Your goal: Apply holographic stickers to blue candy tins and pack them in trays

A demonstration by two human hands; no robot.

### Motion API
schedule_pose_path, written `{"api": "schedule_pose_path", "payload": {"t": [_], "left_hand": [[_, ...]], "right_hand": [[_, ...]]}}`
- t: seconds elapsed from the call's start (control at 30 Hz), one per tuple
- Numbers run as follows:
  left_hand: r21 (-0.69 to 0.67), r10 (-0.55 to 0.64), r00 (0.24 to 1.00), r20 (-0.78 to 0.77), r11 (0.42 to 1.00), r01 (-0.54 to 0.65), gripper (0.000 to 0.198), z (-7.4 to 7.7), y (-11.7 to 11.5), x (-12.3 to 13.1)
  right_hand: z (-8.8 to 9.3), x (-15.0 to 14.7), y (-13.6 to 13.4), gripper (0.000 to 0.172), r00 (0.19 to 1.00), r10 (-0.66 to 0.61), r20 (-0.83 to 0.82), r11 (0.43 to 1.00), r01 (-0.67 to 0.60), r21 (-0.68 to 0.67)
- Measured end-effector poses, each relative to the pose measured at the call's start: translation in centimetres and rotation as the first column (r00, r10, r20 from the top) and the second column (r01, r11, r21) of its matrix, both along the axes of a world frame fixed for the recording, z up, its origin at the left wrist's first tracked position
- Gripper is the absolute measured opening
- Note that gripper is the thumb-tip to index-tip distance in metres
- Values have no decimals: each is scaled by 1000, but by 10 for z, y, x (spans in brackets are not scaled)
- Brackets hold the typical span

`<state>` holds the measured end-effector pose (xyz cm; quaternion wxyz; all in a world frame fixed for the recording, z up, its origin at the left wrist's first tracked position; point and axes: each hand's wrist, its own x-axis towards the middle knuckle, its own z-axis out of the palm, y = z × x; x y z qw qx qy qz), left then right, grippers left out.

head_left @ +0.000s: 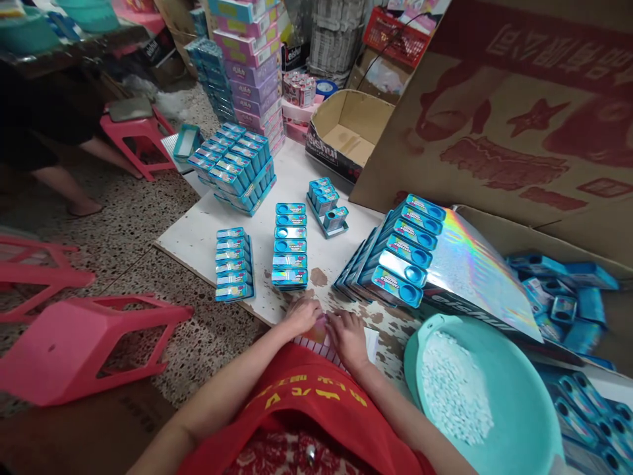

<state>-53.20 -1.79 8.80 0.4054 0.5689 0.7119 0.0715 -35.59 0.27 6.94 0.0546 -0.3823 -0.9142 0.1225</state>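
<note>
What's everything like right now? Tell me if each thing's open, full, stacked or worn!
White tabletop: worn in brown patches
Left hand: fingers bent; grip unclear
Right hand: fingers bent; grip unclear
Teal basin: partly filled with white pieces
Small blue tray: partly filled with packs
Black-sided carton: open on top
Big cardboard carton: open, blue packs inside
Pastel boxes: stacked tall

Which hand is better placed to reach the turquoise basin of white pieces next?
Probably the right hand: it is nearer the turquoise basin, which stands on that side. The left hand is farther away, beyond the right.
</note>
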Motion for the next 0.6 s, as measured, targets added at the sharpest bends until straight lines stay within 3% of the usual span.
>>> {"api": "schedule_pose_path", "payload": {"t": [0.2, 0.3, 0.37, 0.43, 0.53, 0.6], "left_hand": [[-39, 44, 999, -11, 998, -44, 23, -6, 3, 2], [-34, 62, 998, -9, 997, -63, 23, -10, 5, 3], [-16, 69, 998, -4, 997, -69, 24, -10, 6, 4], [9, 72, 997, -7, 997, -72, 25, -9, 4, 6], [117, 96, 992, 85, 987, -105, 31, -2, -6, 8], [169, 101, 945, 311, 973, -159, 32, 6, -18, 10]], "right_hand": [[-1, 1, -9, 36, 983, 151, 102, 989, -150, -20], [1, 2, -10, 27, 989, 142, 52, 989, -139, -51], [6, 0, -10, 15, 998, 48, -47, 989, -54, -135], [13, -3, -10, 20, 977, -108, -185, 952, 48, -302], [31, -8, -8, 31, 860, -365, -356, 805, 99, -585], [45, -11, -5, 33, 772, -488, -407, 724, 98, -682]]}}
